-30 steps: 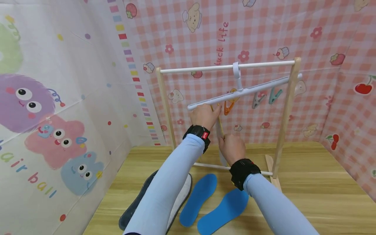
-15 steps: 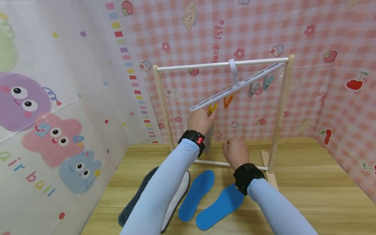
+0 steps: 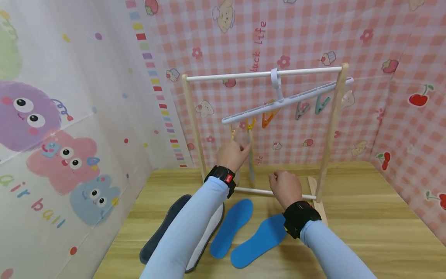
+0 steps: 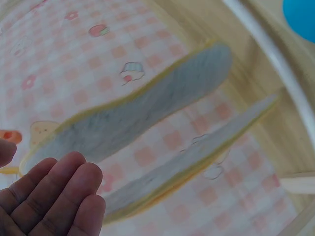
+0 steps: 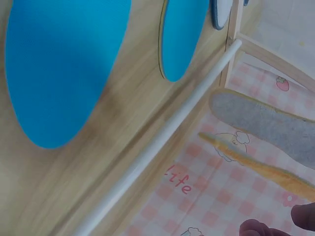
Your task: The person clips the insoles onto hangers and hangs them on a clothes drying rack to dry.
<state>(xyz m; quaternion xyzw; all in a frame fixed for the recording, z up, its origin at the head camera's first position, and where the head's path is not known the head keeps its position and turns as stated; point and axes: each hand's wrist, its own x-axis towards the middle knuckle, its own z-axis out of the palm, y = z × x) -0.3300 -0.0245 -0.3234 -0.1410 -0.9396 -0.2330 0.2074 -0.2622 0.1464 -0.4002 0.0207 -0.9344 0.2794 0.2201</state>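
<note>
A white hanger (image 3: 254, 112) hangs from the rack's top rail, its left end lower. Two thin grey insoles with yellow edges, a broad-side one (image 4: 147, 105) and an edge-on one (image 4: 192, 164), dangle at its left end. A yellow clip (image 3: 250, 124) holds one at the top; another pale clip (image 3: 233, 131) is beside it. My left hand (image 3: 231, 155) is just below the clips, fingers nearly straight in the left wrist view, with nothing visibly gripped. Loosely curled, my right hand (image 3: 286, 189) hovers near the lower rail and holds nothing visible.
Two blue insoles, a left one (image 3: 231, 228) and a right one (image 3: 259, 242), lie on the wooden table (image 3: 369, 232). Left of them are dark-edged insoles, partly behind my left sleeve. Orange (image 3: 267, 119), grey (image 3: 301, 111) and teal (image 3: 322, 104) clips hang on the hanger.
My left hand has let go of the yellow clip and moved down from the hanger. My right hand has released the insole and drawn back toward the lower right. The hanger has swung.
</note>
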